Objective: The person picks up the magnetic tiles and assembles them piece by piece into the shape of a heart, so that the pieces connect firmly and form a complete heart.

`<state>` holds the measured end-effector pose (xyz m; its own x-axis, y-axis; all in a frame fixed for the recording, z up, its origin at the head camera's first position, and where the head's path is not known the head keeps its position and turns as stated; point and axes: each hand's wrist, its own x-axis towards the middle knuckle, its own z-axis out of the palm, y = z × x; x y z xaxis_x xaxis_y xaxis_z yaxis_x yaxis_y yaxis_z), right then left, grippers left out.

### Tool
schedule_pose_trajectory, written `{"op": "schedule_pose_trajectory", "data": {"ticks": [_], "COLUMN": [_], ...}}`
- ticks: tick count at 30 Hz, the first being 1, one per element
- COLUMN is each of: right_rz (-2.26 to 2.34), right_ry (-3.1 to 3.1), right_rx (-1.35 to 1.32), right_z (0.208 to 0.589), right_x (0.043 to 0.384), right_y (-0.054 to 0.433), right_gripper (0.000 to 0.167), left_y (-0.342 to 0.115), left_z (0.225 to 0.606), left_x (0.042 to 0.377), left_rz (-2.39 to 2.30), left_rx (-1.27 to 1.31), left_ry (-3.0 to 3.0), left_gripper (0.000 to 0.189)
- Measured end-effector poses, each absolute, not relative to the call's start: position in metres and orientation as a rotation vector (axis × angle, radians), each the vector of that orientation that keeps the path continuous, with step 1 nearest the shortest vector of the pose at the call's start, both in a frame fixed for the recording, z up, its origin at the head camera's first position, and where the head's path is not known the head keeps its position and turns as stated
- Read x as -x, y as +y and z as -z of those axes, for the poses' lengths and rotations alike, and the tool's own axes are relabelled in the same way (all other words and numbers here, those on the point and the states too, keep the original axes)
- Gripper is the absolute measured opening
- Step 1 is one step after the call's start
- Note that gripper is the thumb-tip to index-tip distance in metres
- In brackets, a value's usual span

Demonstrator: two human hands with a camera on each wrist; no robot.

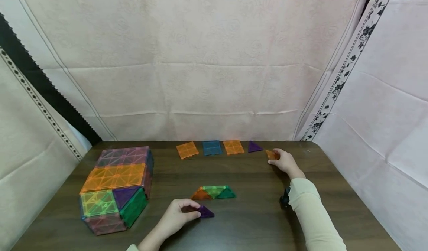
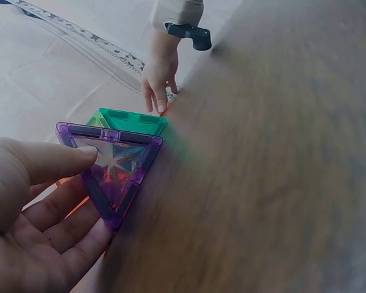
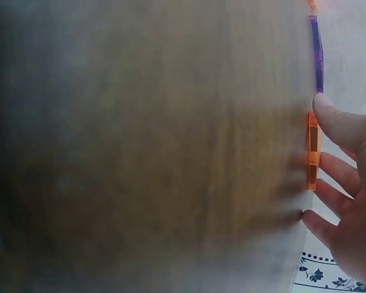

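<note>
My left hand (image 1: 178,215) pinches a purple triangular magnetic tile (image 1: 205,211) between thumb and fingers. In the left wrist view this purple tile (image 2: 113,165) shows its face, with a green tile (image 2: 134,122) behind it. Just beyond that hand lies a small group of triangular tiles (image 1: 219,192), orange and green, joined side by side. At the back right my right hand (image 1: 285,162) holds an orange tile (image 1: 272,155), thumb and fingers about its edges. The right wrist view shows that orange tile (image 3: 313,152) edge-on at the tabletop; its far side is hidden.
A box built of magnetic tiles (image 1: 115,176) stands on the left of the wooden table (image 1: 254,221). Along the back lie an orange square (image 1: 187,150), a blue square (image 1: 212,147), another orange square (image 1: 233,147) and a purple triangle (image 1: 254,147). White cloth (image 1: 214,87) hangs behind.
</note>
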<state>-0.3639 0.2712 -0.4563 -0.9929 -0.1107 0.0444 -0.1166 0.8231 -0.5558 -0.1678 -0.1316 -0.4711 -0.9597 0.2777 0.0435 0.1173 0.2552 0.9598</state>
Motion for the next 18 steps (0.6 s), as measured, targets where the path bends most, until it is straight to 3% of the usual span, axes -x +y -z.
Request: {"op": "schedule_pose_trajectory", "data": {"ticks": [13, 18], "right_rz": [-0.924, -0.947], "right_ry": [-2.952, -2.887], "right_rx": [-0.253, -0.255], "right_z": [0.457, 0.455], "right_x": [0.358, 0.353], "right_y": [0.272, 0.269], "right_gripper": [0.073, 0.059], "left_y": [-0.134, -0.133], "left_z": [0.473, 0.472], "left_x": [0.166, 0.167], "left_rz": [-1.853, -1.846], "left_rx": [-0.496, -0.415], "left_ry": [2.382, 2.352], "left_gripper": [0.015, 0.017]}}
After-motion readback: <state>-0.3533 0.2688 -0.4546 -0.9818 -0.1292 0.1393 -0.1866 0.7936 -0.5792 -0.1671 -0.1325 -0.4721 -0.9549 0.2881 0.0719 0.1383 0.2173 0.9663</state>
